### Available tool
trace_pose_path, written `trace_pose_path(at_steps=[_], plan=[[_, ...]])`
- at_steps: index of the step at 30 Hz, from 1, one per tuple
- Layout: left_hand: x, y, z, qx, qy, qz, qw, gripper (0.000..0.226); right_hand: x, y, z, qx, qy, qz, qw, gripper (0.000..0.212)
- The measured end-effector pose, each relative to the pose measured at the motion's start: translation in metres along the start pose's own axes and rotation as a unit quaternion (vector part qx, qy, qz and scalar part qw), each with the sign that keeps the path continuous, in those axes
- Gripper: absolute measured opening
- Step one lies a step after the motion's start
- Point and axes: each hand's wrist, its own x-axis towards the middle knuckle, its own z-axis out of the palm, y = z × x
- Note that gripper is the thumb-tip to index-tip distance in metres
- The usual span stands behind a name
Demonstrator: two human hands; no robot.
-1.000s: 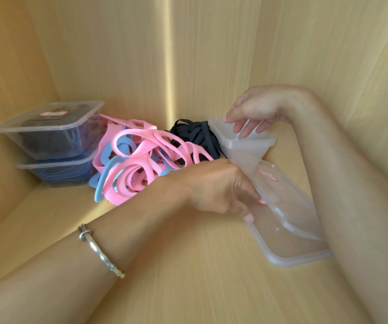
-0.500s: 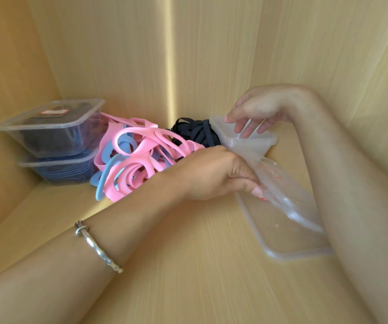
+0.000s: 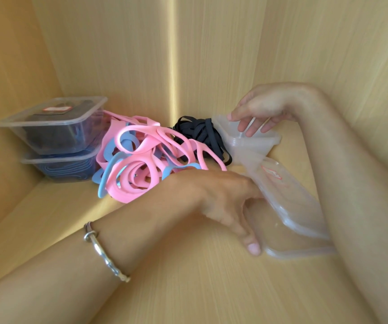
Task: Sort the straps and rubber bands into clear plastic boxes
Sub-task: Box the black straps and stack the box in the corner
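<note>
Far left, two lidded clear boxes are stacked against the wooden wall (image 3: pixel 13 66): top box (image 3: pixel 55 127) holds dark contents and has a red-edged label on its lid, lower box (image 3: pixel 60 166) holds blue bands. Lower in the view, a silver bracelet (image 3: pixel 104 251) sits on the left wrist. Just right of the stack, touching it, lies a loose pile of pink and blue straps (image 3: pixel 141 160) on the wooden floor (image 3: pixel 188 288). Black bands (image 3: pixel 202 134) are bunched behind and right of the pile, in the corner, overlapping the pink ones. The left hand (image 3: pixel 225 199) reaches across in front of the pile to the lid's near edge; its thumb lies straight along that edge, pointing toward the camera, with the other fingers at or under the plastic (blurry, cannot tell if it grips or just touches). The clear box (image 3: pixel 251 141), empty, is tipped up beside the black bands with its opening facing up and right. The right hand (image 3: pixel 263 108) pinches that box's rim, thumb outside, fingers curled inside. The lid (image 3: pixel 293 206), clear with a small red-edged sticker, slopes from the box's underside down to the floor, its right end hidden behind the right forearm.
</note>
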Motion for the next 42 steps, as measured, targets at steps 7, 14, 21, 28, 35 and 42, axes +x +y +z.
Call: trace_pose_path(at_steps=[7, 14, 21, 28, 35, 42], plan=[[0.003, -0.003, -0.003, 0.037, 0.108, 0.035, 0.993, 0.057, -0.001, 0.0, 0.0, 0.0, -0.002, -0.002, 1.0, 0.034], [0.004, -0.008, 0.0, 0.089, 0.098, 0.014, 0.991, 0.056, 0.0, 0.0, 0.0, 0.001, -0.003, -0.003, 1.0, 0.034], [-0.001, -0.014, -0.004, 0.114, 0.165, -0.004, 0.98, 0.058, -0.001, 0.001, 0.0, 0.0, -0.004, -0.004, 1.0, 0.033], [-0.006, -0.005, -0.01, 0.122, 0.279, 0.01, 0.952, 0.057, 0.0, 0.002, -0.001, 0.002, -0.007, -0.002, 1.0, 0.036], [-0.004, -0.001, -0.011, 0.035, 0.273, 0.012, 0.961, 0.029, 0.002, 0.003, -0.001, -0.003, -0.008, -0.001, 1.0, 0.034], [-0.009, -0.005, -0.004, 0.023, 0.045, -0.042, 0.998, 0.043, 0.005, 0.002, 0.002, -0.016, -0.01, 0.0, 1.0, 0.032]])
